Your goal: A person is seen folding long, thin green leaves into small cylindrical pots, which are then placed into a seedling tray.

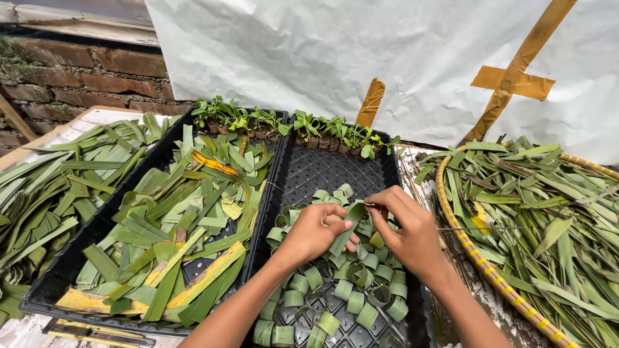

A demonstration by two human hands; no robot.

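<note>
Head view, looking down on a black mesh tray (pixel 322 169). Left hand (pixel 314 230) and right hand (pixel 407 233) both pinched on one green leaf strip (pixel 345 231), held just above the tray's middle, bent between the fingers as if to form a loop. Heaped under the hands: rolled leaf rings (pixel 348 293), kept together in the tray's near half. Along the tray's far edge, a row of seedlings (pixel 335 134). Left of it, a second tray of cut leaf strips (pixel 174 225); right of it, a round basket (pixel 474 258) of long leaves.
</note>
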